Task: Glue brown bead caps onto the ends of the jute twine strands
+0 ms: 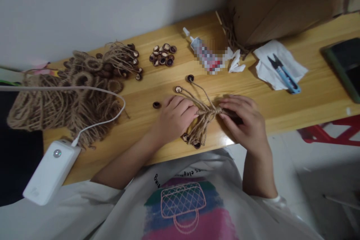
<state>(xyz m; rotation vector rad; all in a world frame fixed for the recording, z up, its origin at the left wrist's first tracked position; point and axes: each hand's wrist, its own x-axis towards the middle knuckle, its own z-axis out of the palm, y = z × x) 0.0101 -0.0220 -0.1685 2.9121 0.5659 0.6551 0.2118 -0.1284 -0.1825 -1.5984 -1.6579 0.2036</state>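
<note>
Between my hands lies a jute twine tassel (203,124), its wrapped cord running crosswise at the table's front edge. My left hand (177,117) is closed on the left part of the cord, fingers curled. At the other end, my right hand (244,117) pinches the cord between thumb and fingers; its grip is partly hidden. Two strands reach up from the knot to a dark brown shell cup (190,78) and a paler-centred shell cup (178,89). More cups hang at the lower fringe. One loose shell cup (156,105) rests left of my left hand.
A heap of twine tassels (50,101) covers the left side, with a white power bank (52,172) and cable before it. Shell cups (163,55), a glue tube (206,54), blue thread snips (285,75) on tissue, a phone (344,67) and a cardboard box (267,0) lie beyond.
</note>
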